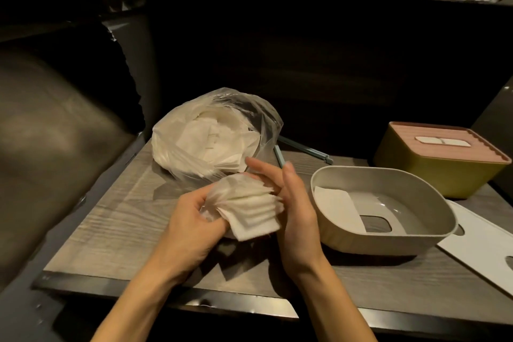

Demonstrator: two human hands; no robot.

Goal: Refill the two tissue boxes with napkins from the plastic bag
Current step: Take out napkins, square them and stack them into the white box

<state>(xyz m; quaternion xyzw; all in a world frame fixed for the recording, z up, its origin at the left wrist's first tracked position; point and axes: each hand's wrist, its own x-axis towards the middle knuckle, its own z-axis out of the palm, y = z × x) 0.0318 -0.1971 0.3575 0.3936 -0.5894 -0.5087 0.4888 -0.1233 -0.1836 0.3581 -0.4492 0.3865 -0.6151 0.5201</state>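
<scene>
My left hand [191, 219] grips a fanned stack of white napkins [248, 209] above the wood-grain worktop [116, 219], its fingers [213, 223] curled under and around the near end of the stack. My right hand [294, 203] stands on edge against the stack's right side, the fingers straight and pressed flat to the napkin edges, the thumb pointing up (it pinches nothing). The stack splays out toward the right, with the lowest napkin hanging out nearest me.

Just behind my hands lies the clear plastic bag [222, 130], open and slumped on the far left part of the worktop, with more white napkins loose inside it. To the right of my right hand, close by, sits the grey tissue box [333, 233], open on top; a single white napkin lies against its left inner wall and a rectangular slot shows in its floor. Behind that box, at the far right, stands the yellow tissue box [433, 172] with a pink lid [444, 144] on it, and a white napkin shows in the lid's slot. A flat white panel [483, 255] with cut-outs lies on the worktop at the right edge, partly tucked under the grey box. A thin pale-blue rod [308, 148] lies behind the bag
</scene>
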